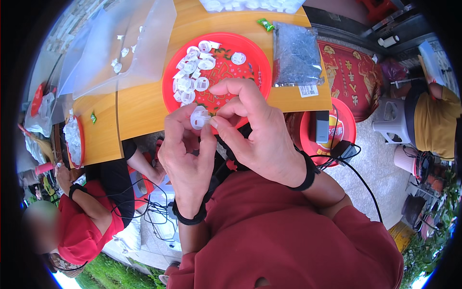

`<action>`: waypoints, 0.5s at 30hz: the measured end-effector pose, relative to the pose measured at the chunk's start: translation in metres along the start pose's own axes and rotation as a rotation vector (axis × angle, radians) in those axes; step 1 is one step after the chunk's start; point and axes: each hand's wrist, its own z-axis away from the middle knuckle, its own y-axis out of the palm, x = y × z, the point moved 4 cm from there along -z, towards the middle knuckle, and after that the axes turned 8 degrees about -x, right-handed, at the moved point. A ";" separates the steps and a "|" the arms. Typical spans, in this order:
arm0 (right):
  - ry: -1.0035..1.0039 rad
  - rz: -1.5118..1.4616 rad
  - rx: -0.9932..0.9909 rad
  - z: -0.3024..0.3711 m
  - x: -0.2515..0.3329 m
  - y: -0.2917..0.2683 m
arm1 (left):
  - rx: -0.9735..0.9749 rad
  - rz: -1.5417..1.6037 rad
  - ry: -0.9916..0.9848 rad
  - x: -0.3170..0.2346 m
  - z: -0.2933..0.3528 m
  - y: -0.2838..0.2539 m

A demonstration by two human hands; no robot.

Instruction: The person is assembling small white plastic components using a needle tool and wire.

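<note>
My left hand (185, 154) pinches a round white plastic part (198, 117) between thumb and fingers, in front of my chest at the near edge of a red tray. Close against that part's right side is my right hand (257, 127). Its thumb and a bent finger come together there, while the index finger arches above; whatever small thing sits between them is hidden. On the red round tray (257, 53) lies a heap of similar white plastic parts (191, 72), piled toward its left. A single white part (237, 58) rests apart at the tray's upper right.
Right of the tray lies a clear bag of small translucent pieces (297, 55), with a green wrapper (265, 24) beside it. A translucent plastic sheet (120, 53) covers the table's left. Cables and a red stool (349, 118) stand at right. A co-worker in red (96, 221) sits left.
</note>
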 end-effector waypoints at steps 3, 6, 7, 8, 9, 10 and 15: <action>-0.019 0.035 -0.005 0.000 0.001 0.001 | 0.001 -0.114 0.017 -0.001 0.001 0.000; -0.098 0.053 -0.054 0.000 0.000 0.003 | 0.003 -0.174 0.042 0.000 0.001 0.000; -0.097 0.052 -0.053 0.000 0.000 0.003 | 0.004 -0.189 0.051 0.000 0.001 0.000; -0.099 0.058 -0.048 0.000 0.000 0.003 | 0.004 -0.189 0.051 -0.001 0.001 0.000; -0.100 0.063 -0.044 0.000 0.001 0.003 | 0.010 -0.210 0.046 -0.002 0.001 0.000; -0.100 0.062 -0.043 0.000 0.001 0.003 | 0.016 -0.230 0.041 -0.002 0.001 0.000; -0.052 0.020 -0.032 0.000 -0.002 0.002 | 0.022 -0.164 0.000 -0.003 0.000 0.000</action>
